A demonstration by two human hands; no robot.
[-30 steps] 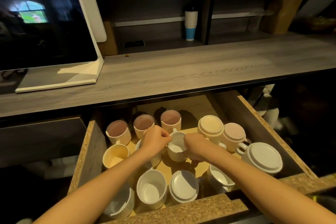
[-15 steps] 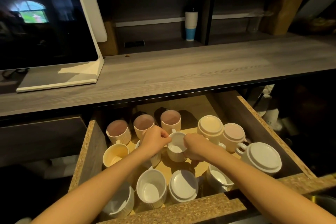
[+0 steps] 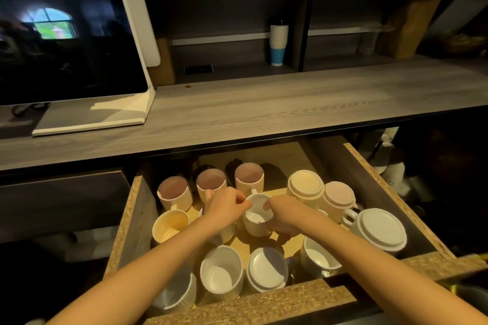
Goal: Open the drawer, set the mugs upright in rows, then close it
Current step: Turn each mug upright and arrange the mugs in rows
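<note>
Both your left hand (image 3: pixel 226 209) and right hand (image 3: pixel 286 216) grip the upright white mug (image 3: pixel 257 220); next, probably align it with the cream mug (image 3: pixel 170 224).

A grey wood-grain counter (image 3: pixel 264 105) runs across the view. At ten o'clock on it stands a large dark screen (image 3: pixel 66 34) in a white frame, its flat white foot (image 3: pixel 89 119) lying on the counter. A wooden board (image 3: pixel 165 60) stands behind the screen's right edge. At twelve o'clock, in the dark shelf unit (image 3: pixel 227 8), a stack of paper cups (image 3: pixel 278 42), white above blue, stands upright. A black socket plate (image 3: pixel 198 69) sits at its eight o'clock. A tilted wooden block (image 3: pixel 406 26) is at two o'clock.
</note>
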